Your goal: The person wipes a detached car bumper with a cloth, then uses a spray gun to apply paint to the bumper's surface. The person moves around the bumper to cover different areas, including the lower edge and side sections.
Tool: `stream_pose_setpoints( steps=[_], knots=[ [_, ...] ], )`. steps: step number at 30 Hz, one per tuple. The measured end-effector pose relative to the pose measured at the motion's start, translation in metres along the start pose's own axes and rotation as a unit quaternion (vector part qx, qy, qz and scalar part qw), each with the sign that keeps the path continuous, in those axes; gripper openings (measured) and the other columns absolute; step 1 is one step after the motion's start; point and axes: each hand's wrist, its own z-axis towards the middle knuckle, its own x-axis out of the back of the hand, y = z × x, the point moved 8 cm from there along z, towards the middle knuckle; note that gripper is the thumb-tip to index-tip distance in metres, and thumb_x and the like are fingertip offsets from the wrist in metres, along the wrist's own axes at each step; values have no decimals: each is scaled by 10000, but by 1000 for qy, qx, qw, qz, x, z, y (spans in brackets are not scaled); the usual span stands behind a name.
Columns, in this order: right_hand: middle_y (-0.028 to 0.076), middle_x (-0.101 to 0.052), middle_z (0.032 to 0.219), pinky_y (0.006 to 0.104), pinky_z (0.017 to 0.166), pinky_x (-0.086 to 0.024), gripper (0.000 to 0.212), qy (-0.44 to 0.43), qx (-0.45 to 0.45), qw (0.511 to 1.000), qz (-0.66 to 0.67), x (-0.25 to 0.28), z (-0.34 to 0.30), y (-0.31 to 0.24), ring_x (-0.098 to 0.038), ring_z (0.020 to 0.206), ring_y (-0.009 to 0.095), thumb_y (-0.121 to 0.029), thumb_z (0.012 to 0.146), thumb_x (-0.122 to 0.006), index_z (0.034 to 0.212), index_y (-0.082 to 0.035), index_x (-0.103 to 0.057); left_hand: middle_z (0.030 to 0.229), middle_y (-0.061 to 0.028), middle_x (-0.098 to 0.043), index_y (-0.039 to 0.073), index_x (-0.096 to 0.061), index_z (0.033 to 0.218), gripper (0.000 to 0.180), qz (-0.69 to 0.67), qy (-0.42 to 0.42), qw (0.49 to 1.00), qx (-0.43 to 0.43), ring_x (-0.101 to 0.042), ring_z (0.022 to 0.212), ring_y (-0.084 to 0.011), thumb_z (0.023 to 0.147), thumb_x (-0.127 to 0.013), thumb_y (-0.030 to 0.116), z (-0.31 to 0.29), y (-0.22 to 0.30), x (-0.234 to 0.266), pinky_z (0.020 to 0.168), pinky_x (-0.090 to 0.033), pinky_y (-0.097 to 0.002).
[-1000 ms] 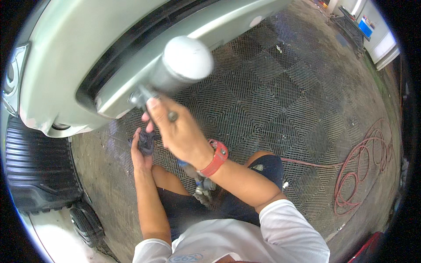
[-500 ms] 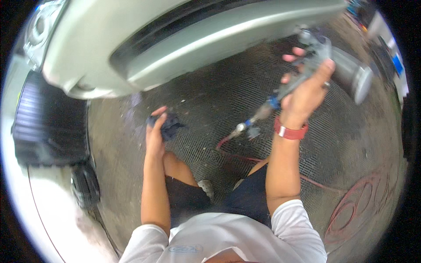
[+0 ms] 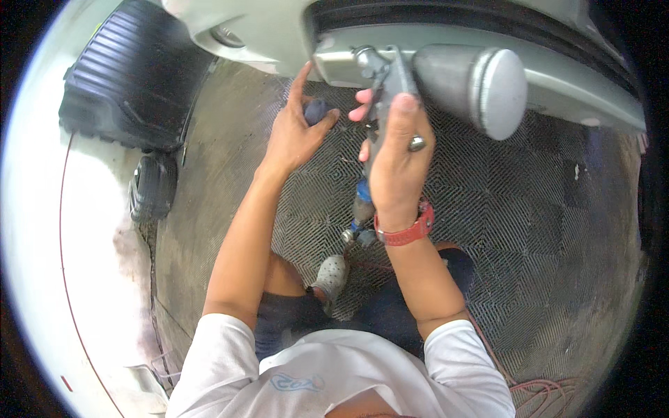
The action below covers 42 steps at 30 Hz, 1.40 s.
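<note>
Big shift from half a second back: the spray gun (image 3: 390, 83) has swung in from out on the right to dead centre, right up under the silver car bumper (image 3: 571, 76), and the left hand (image 3: 296, 132) has risen to meet it. The right hand (image 3: 394, 164) is wrapped tight round the gun's grip, ringed finger showing, red wristband at the wrist, forearm reaching straight up. Smooth grey metal cup (image 3: 477, 87), round-lidded, juts right. The left hand is closed around a small dark cloth (image 3: 317, 111), index finger pointing at the bumper. Below lies ribbed, diamond-patterned floor matting (image 3: 529, 230); a black ribbed car mat (image 3: 132, 76) sits far left.
</note>
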Motion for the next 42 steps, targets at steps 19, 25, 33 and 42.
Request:
stream_pose_setpoints(
  steps=[19, 25, 33, 42],
  knots=[
    [112, -749, 1154, 252, 572, -540, 628, -57, -59, 994, -77, -47, -32, 79, -698, 915, 126, -516, 1210, -353, 1326, 12, -672, 1065, -130, -739, 230, -270, 1780, 1214, 122, 111, 975, -152, -723, 1037, -386, 731, -880, 185, 15, -41, -6, 836, -630, -496],
    [93, -726, 1245, 227, 599, -516, 588, -63, -37, 996, -54, -51, -44, 83, -694, 1010, 115, -425, 1217, -374, 1572, 3, -563, 1041, -125, -724, 216, -271, 1778, 1229, 204, 66, 965, -152, -726, 1024, -366, 734, -919, 233, 40, -51, -23, 797, -650, -474],
    [103, -732, 1178, 256, 569, -547, 687, -32, -93, 986, -132, -43, -43, 117, -705, 942, 139, -536, 1211, -342, 1650, -23, -470, 1218, -264, -776, 155, -373, 1729, 1046, 86, -167, 979, 85, -756, 1170, -423, 836, -886, 335, 18, -169, -110, 995, -609, -516],
    [99, -734, 1189, 268, 574, -533, 602, -1, -114, 980, -165, -50, -43, 142, -698, 936, 141, -517, 1208, -361, 1407, -8, -613, 1250, -368, -737, 11, -453, 1621, 942, -137, -128, 982, 19, -707, 1209, -528, 833, -846, 346, 79, -140, -106, 1063, -560, -534]
  ],
)
